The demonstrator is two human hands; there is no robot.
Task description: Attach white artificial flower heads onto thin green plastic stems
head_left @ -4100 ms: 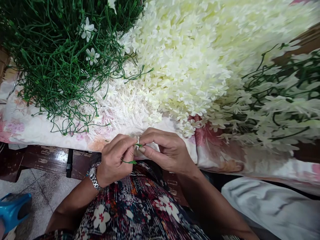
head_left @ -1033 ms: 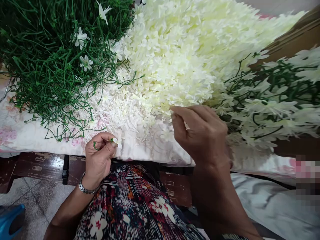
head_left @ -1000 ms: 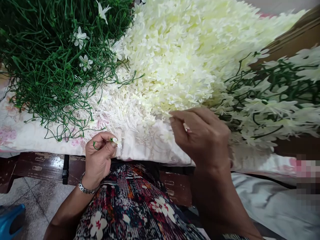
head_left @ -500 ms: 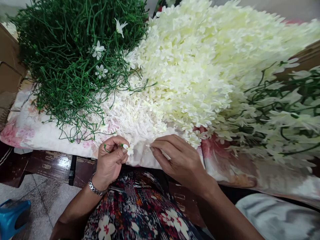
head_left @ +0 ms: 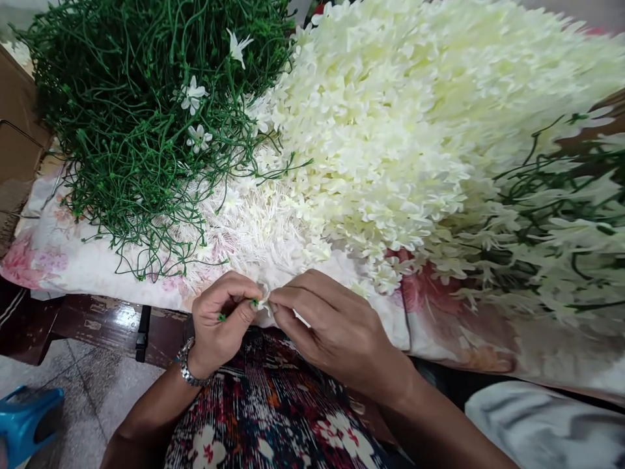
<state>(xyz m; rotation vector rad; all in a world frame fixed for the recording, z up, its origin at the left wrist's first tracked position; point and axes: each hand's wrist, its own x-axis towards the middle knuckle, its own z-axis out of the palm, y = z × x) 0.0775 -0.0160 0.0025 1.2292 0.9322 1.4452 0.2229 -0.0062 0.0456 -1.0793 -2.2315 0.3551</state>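
Note:
My left hand is closed in a pinch on a thin green stem, whose tip shows at my fingertips. My right hand meets it fingertip to fingertip, pinching a small cream flower piece against the stem's end. Both hands hover over my lap at the near edge of a floral cloth. Behind them lie a big heap of cream petals, a patch of white spiky pieces and a tangle of green stems.
Finished stems with white flowers pile up at the right. A dark wooden table edge runs under the cloth. A blue object sits on the tiled floor at lower left. White fabric lies at lower right.
My right hand came back from the petal heap with a small piece and joined my left hand; the fingertips now touch at the stem's end.

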